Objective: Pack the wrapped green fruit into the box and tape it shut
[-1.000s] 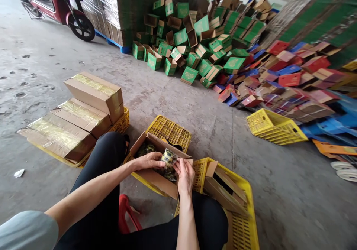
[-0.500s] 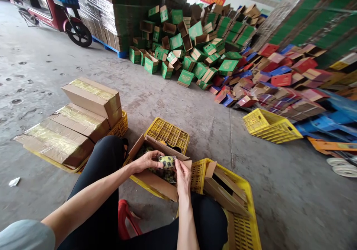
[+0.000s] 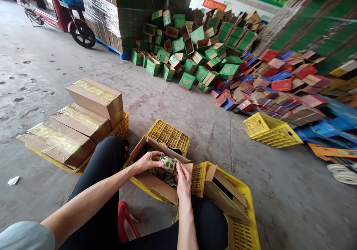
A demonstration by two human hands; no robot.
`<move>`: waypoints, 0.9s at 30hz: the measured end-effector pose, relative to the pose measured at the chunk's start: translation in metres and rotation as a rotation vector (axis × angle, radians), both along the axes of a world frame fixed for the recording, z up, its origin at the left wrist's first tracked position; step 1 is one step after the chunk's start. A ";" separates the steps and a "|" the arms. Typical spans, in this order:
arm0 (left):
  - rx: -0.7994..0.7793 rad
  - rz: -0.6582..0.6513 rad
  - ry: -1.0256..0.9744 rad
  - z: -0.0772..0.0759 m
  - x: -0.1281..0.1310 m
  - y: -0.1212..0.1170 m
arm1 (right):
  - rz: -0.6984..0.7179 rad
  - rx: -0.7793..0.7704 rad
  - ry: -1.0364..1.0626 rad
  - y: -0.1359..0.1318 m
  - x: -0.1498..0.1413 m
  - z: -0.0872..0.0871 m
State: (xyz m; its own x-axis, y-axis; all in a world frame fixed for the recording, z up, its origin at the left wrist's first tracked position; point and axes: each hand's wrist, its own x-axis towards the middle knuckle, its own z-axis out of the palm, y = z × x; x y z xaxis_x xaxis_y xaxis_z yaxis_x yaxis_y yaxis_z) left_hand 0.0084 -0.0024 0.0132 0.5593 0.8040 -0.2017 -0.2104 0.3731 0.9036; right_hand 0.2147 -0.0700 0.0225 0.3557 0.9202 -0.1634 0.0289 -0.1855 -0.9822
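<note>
Between both hands (image 3: 166, 168), a shiny, dark-spotted yellow-green packet (image 3: 168, 162).

Above the open carton (image 3: 157, 186) we have room to lift straight up. Left of our left hand (image 3: 149, 161), our knee (image 3: 111, 149) and then the taped cartons (image 3: 96, 94) block the low way. Right of our right hand (image 3: 183, 177) stands the loaded crate (image 3: 251, 201). Beyond both hands, past the yellow crate (image 3: 169, 133), the floor (image 3: 206, 129) gives wide passage.
</note>
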 end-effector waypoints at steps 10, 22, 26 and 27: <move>-0.016 0.020 0.037 -0.001 -0.004 0.000 | 0.096 -0.073 0.151 0.001 -0.003 0.002; -0.044 0.079 0.026 0.000 -0.005 0.001 | 0.233 -0.124 0.149 -0.003 -0.007 0.006; -0.165 -0.009 -0.100 0.002 -0.006 -0.003 | 0.200 -0.002 0.034 -0.001 -0.005 0.006; -0.186 -0.033 -0.106 0.002 -0.006 -0.004 | 0.207 0.020 0.015 -0.001 -0.005 0.006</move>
